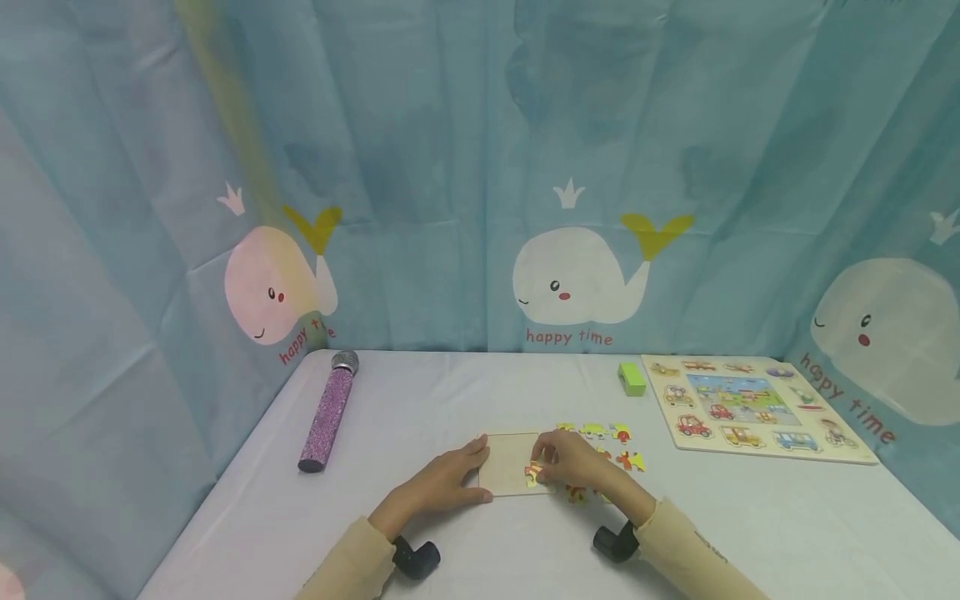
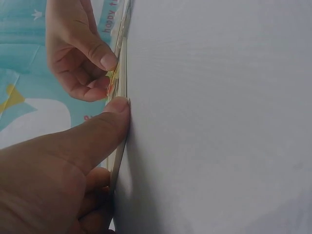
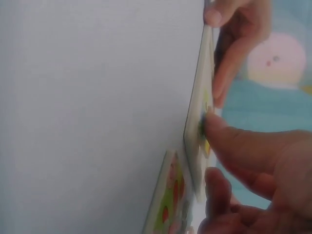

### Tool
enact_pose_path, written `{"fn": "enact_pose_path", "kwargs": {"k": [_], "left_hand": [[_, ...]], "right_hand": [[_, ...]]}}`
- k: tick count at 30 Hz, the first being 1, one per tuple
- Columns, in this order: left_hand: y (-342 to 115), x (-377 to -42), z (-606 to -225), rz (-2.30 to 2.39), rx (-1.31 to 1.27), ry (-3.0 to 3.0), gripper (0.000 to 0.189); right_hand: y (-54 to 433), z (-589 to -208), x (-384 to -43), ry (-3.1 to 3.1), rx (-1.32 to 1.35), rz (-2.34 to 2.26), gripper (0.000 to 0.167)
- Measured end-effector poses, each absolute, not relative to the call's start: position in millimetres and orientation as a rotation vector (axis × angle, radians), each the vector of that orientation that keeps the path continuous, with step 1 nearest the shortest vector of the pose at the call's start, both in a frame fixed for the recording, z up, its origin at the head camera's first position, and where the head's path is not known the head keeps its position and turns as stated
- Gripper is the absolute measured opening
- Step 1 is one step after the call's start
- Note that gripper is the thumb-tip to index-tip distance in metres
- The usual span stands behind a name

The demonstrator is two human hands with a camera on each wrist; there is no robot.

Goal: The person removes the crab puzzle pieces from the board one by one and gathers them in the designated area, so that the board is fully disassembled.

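Note:
A small square wooden puzzle board lies flat on the white table. My left hand grips its left end, thumb at the near edge and fingers toward the far edge. Over the board's right side, my right hand pinches a red and yellow jigsaw piece between thumb and fingers. Seen from the right wrist, the piece touches or nearly touches the board's face; exact contact is hidden by the thumb. Several loose jigsaw pieces lie right of the board, partly covered by my right hand and forearm.
A glittery purple microphone lies at the left of the table. At the back right are a green block and a large wooden vehicle puzzle. A whale-print curtain hangs behind the table.

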State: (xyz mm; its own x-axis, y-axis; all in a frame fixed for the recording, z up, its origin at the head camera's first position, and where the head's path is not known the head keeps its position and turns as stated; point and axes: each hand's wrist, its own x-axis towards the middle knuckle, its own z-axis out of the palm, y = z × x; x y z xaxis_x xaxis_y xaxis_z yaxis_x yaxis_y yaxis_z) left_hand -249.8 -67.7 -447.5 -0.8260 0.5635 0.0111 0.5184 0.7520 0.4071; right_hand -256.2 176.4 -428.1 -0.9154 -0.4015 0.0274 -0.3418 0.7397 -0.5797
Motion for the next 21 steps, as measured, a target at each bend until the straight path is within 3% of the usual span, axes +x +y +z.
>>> {"fn": "enact_pose_path", "kwargs": {"k": [4, 10, 21], "left_hand": [[-68.2, -249.4, -447.1, 0.613, 0.892, 2.833, 0.08], [-67.9, -249.2, -446.2, 0.596, 0.9, 2.824, 0.08], [-67.3, -248.3, -444.5, 0.595, 0.874, 2.825, 0.079]], "right_hand": [[177.7, -429.6, -256.3, 2.825, -0.632, -0.959, 0.018], [183.4, -431.5, -258.8, 2.814, -0.695, -1.056, 0.004], [190.2, -432.1, -258.6, 2.678, -0.549, -1.179, 0.006]]}}
